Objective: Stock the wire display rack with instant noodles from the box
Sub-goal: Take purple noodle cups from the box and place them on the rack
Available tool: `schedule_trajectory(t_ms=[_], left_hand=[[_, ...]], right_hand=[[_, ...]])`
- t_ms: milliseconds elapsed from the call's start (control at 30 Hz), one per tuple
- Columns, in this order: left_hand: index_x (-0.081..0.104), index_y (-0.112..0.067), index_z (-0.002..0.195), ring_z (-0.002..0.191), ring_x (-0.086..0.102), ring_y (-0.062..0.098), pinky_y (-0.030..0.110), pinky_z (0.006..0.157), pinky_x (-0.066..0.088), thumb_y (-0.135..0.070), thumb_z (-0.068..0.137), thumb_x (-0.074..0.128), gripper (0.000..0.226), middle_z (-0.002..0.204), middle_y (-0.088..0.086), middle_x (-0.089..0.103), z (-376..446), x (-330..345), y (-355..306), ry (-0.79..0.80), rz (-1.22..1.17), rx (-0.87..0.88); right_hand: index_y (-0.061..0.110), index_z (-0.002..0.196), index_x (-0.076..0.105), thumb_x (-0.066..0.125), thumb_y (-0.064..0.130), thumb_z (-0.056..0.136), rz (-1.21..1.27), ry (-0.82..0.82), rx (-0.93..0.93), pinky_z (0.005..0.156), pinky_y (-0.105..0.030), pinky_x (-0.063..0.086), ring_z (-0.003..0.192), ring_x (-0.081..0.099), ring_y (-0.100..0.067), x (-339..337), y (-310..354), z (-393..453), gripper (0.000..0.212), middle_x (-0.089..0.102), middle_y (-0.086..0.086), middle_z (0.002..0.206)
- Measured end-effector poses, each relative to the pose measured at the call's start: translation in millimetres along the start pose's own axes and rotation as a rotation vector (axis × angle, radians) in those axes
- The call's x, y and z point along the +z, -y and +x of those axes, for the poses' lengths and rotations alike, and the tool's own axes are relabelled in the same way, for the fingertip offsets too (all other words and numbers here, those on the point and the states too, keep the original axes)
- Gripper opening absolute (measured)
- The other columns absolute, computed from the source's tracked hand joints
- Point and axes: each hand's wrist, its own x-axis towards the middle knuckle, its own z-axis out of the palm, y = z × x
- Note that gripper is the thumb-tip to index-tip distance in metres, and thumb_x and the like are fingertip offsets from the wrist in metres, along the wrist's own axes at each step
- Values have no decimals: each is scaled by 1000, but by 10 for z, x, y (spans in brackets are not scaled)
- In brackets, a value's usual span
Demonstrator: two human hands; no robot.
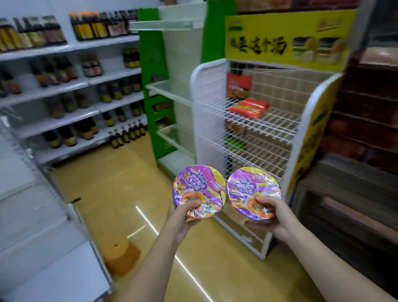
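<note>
Both hands are up at centre frame, each gripping one round purple-lidded instant noodle bowl: the left hand [185, 218] holds the left bowl [198, 190] with its thumb over the lid's near edge, and the right hand [275, 213] holds the right bowl [254, 191] the same way. Two bowls in all, side by side, rims nearly touching, lids tilted toward the camera, with yellow bands and a noodle picture under shiny wrap.

At right stands the white wire display rack [265, 128] with its yellow header sign [287, 41]; several tiers slope down toward the front. Its upper tier carries one flat red noodle pack [248, 107] and one upright red pack [239, 85] at the back, leaving most of that tier bare to the right. Lower tiers are mostly open wire. Both bowls are in front of the rack's lower left corner, apart from it.

Left of the rack are a green-sided shelf unit [157, 81] and white shelves of dark bottles [60, 74]. Yellow wooden floor [127, 183] lies open between them.
</note>
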Motion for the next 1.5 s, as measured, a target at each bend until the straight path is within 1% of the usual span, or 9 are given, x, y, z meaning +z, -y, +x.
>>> schedule_trajectory(t_ms=[133,267,500,633,800,933,1133,1267,1500], left_hand=[[46,-14,132,93,66,29,43,73,58,-7,52,75,85,117,16,64,598,-679,-481,-51,-13,36],[45,-13,129,92,66,30,41,67,57,-6,52,74,82,114,15,64,1092,-1060,-854,-38,14,53],[45,-15,130,107,61,37,53,84,52,-4,52,74,85,122,17,62,2040,-1198,-1001,6,48,-47],[47,-12,129,102,63,35,47,79,54,-4,43,77,91,121,17,63,2580,-1107,-960,36,113,-91],[45,-21,130,92,62,26,37,70,54,9,65,69,76,117,11,62,3207,-856,-1009,43,161,-106],[47,-23,130,94,62,26,34,67,53,10,68,68,73,117,9,64,3671,-666,-1158,65,233,-148],[44,-24,130,108,60,33,37,66,55,4,53,73,87,123,11,61,4174,-494,-1211,101,259,-209],[40,-22,133,108,59,32,37,66,54,13,70,66,77,125,12,59,4380,-524,-1204,109,268,-235],[41,-21,131,109,58,33,32,59,52,12,69,68,76,126,11,58,4819,-686,-1251,174,334,-320]], right_hand=[[16,125,44,66,5,77,-33,42,-25,74,-61,53,86,65,-32,874,-32,563,54,63,-15,112],[23,120,42,62,-1,80,-78,49,-72,71,-55,51,75,63,-28,1414,52,907,50,62,-8,97],[25,119,40,58,-10,80,-24,-51,-81,46,-38,56,74,62,-25,1766,160,1526,56,61,-5,93],[29,122,41,60,-17,74,-40,-108,-111,55,-37,54,82,62,-26,1698,260,1980,69,59,-7,102],[33,116,42,62,-19,70,1,-147,-102,64,-41,53,95,60,-31,1596,413,2650,73,56,-10,112],[38,115,44,65,-18,68,38,-192,-83,71,-46,55,108,55,-37,1527,545,3106,76,51,-11,121],[37,118,43,63,-19,69,73,-236,-51,60,-39,52,95,57,-30,1496,744,3493,77,52,-7,110],[37,119,41,63,-18,70,60,-266,-30,62,-39,51,93,55,-29,1551,765,3673,77,51,-3,103],[33,121,39,67,-15,70,94,-372,-28,75,-46,53,99,56,-30,1761,562,3865,75,55,-5,105]])
